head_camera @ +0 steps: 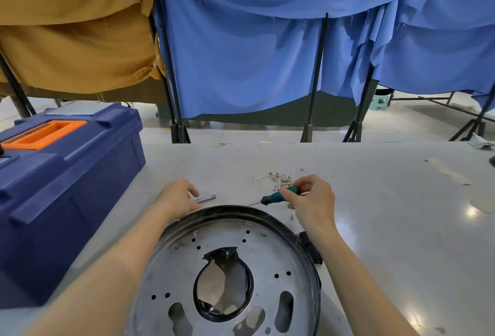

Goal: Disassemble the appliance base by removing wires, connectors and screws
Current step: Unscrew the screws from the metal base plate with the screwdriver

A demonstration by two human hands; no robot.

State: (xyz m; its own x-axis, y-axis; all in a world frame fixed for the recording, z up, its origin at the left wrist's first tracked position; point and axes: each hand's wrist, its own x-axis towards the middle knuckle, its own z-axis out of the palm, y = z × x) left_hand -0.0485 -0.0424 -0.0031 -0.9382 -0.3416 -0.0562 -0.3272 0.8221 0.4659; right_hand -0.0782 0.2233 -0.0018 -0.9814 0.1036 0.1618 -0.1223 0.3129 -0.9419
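The round metal appliance base [267,258] lies on the white table in front of me, with a black rim, a large central hole and several small holes. A black connector block [310,247] sticks out at its right edge. My right hand [310,199] grips a screwdriver [278,196] with a green and black handle, its thin shaft pointing left just beyond the base's far rim. My left hand [178,197] hovers with loosely bent fingers over a small silver metal rod [206,198] and holds nothing. A pile of loose white wires and small parts [278,179] lies behind my right hand.
A big blue toolbox [61,191] with an orange handle stands on the table's left side. The table's far edge [321,143] runs across the middle of the view. Blue and tan cloth screens on black stands hang behind it.
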